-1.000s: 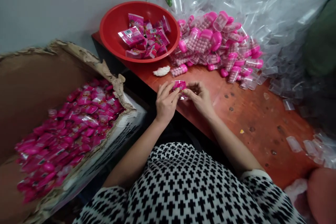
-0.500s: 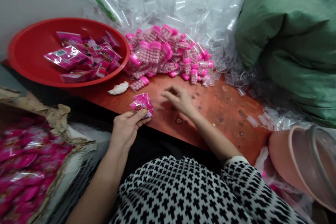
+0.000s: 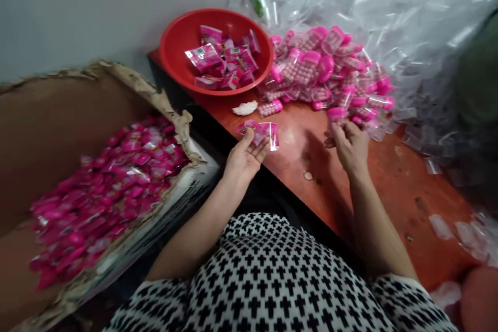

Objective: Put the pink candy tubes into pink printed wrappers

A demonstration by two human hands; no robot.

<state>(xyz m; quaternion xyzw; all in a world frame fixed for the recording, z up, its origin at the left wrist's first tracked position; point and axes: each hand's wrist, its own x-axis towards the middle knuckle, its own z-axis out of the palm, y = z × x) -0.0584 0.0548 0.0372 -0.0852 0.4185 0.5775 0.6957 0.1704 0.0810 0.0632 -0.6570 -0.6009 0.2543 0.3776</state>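
My left hand [image 3: 244,154] is closed on a small pink printed packet [image 3: 269,134], pinched between thumb and fingers above the table's front edge. My right hand [image 3: 353,149] is at the near side of a heap of small clear bottles [image 3: 307,70] with pink caps and pale pink beads inside. Its fingers close around the pink cap of one bottle [image 3: 345,99]; the fingertips are partly hidden. A crumpled white scrap [image 3: 245,108] lies between the packet and the red basin.
A red basin [image 3: 171,70] holds several pink packets. At the left stands a torn cardboard box [image 3: 50,98] full of pink packets. Clear empty containers [image 3: 373,0] are heaped behind the bottles. A green bundle [image 3: 478,72] and a pink tub [image 3: 480,298] are at the right.
The view has swung left, showing more of the cardboard box. My right hand has moved from above the bare tabletop to the bottle heap. My left hand still holds the packet, now turned differently.
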